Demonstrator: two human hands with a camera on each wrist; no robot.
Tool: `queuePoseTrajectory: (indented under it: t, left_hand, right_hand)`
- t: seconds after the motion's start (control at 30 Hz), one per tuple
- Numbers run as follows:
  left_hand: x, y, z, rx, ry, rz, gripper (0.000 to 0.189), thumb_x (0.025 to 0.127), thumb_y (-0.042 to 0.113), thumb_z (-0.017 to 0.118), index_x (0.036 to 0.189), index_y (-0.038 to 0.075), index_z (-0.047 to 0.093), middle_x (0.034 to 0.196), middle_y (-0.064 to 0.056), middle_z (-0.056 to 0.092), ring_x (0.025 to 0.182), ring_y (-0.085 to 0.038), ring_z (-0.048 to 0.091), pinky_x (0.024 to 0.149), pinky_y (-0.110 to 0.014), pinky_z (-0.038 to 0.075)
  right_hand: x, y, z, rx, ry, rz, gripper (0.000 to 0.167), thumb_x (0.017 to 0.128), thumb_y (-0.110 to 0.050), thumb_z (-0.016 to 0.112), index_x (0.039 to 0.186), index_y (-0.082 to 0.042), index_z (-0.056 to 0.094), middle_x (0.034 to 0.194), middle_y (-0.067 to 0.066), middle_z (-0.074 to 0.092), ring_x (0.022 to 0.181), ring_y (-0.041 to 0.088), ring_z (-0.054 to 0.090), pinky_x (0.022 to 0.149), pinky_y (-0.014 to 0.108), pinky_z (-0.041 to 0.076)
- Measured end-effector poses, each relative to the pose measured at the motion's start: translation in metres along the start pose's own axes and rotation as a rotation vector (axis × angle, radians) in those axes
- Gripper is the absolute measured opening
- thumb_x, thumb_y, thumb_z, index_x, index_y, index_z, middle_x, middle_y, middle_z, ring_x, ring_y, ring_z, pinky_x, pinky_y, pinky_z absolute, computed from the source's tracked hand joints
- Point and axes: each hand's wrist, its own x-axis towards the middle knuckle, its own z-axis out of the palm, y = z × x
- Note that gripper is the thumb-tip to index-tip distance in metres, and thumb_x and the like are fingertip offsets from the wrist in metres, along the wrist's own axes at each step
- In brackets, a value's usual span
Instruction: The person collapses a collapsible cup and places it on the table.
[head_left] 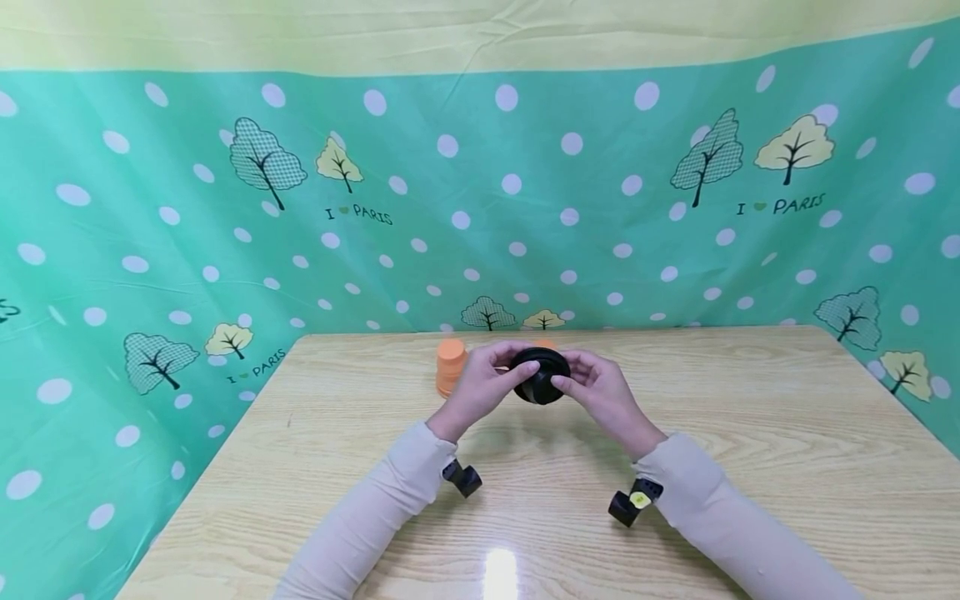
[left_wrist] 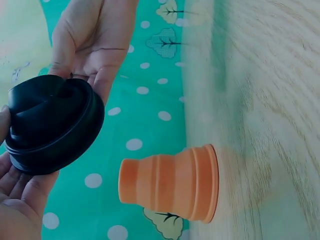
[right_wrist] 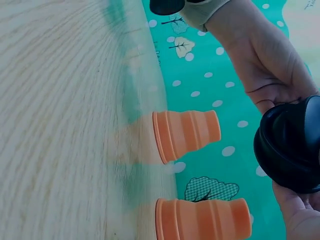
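A round black lid (head_left: 542, 377), domed with a raised part on one side, is held up above the table between both hands. My left hand (head_left: 487, 385) grips its left edge, thumb on the near face and fingers behind. On the opposite edge my right hand (head_left: 606, 396) pinches it the same way. The left wrist view shows the lid (left_wrist: 55, 125) tilted, with fingers beneath its rim. Behind the hands stand two orange stepped cups, upside down: one cup (right_wrist: 202, 220) by the left hand, the other cup (right_wrist: 187, 132) mostly hidden behind the lid in the head view.
The light wooden table (head_left: 750, 400) reaches back to a green dotted curtain (head_left: 420, 192) with printed trees. A small black camera (head_left: 462, 478) is strapped to the left wrist, and another camera (head_left: 626, 505) to the right.
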Motion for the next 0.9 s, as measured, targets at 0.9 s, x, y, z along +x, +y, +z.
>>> queuePoseTrajectory:
  t: [0.9]
  left_hand:
    - [0.007,-0.026,0.002,0.076,-0.052,0.078,0.034,0.093,0.014,0.060,0.124,-0.001,0.060,0.121,-0.013,0.063,0.108,-0.021,0.062,0.083,-0.026,0.053]
  right_hand:
    - [-0.003,0.002,-0.004,-0.063,-0.083,-0.023,0.036,0.084,-0.013,0.072,0.113,0.004,0.060,0.104,0.014,0.065,0.091,0.015,0.064,0.078,0.022,0.053]
